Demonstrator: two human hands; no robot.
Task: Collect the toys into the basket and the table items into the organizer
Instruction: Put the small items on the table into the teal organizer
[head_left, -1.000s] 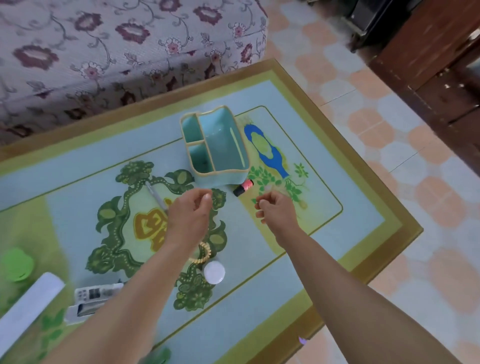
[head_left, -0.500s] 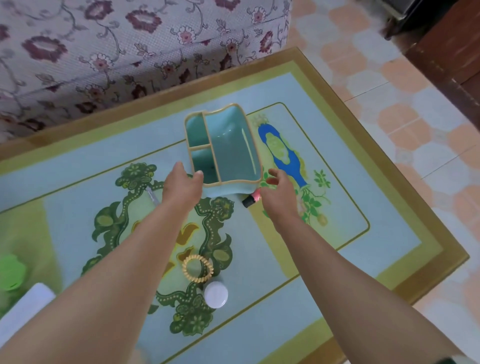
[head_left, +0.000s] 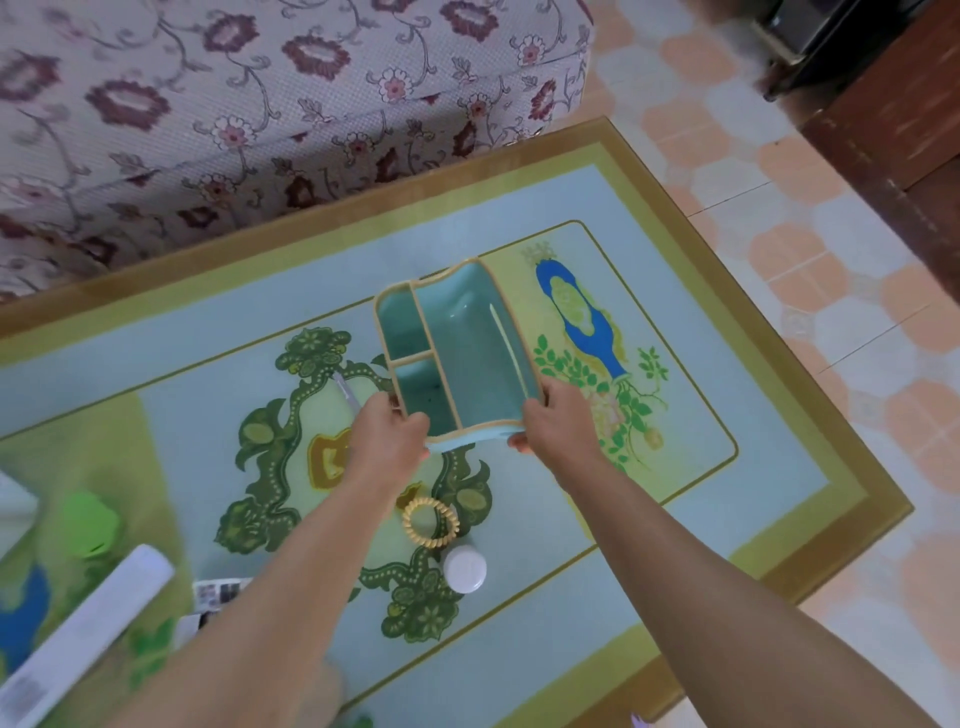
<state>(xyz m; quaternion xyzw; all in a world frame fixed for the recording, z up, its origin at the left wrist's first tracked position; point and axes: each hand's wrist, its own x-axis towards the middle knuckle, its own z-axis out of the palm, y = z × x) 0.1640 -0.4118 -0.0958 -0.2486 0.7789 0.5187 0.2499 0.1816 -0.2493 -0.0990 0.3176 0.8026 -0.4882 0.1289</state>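
Both hands are on the light blue plastic organizer with a tan rim and three open boxes inside (head_left: 460, 353). The left hand (head_left: 387, 441) is curled around the near left corner, with the thumb over the rim. The right hand (head_left: 558, 423) is closed on the near right corner, with fingers tucked under the bottom edge. The near end looks lifted a little off the surface (head_left: 701, 364), a table top with green and blue pictures on it. I cannot tell if the far end is up too.

The step seems to be moving the organizer closer to the small things. To do it well, keep it flat so it does not tip. Hold both corners with the same squeeze. Put it down gently, because the top looks hard and shiny and the organizer could slide.

Both arms reach out long and straight from the bottom of the view, and they come closer together near the organizer. The wrists bend down a bit.

All three boxes look empty, so most of the job is not done. The yellow curly hair tie (head_left: 430, 521) and the small white round lid (head_left: 464, 568) sit just beside each other, between the arms and near the person. A thin silver pen (head_left: 347, 392) peeks out by the left hand. No basket is in view.
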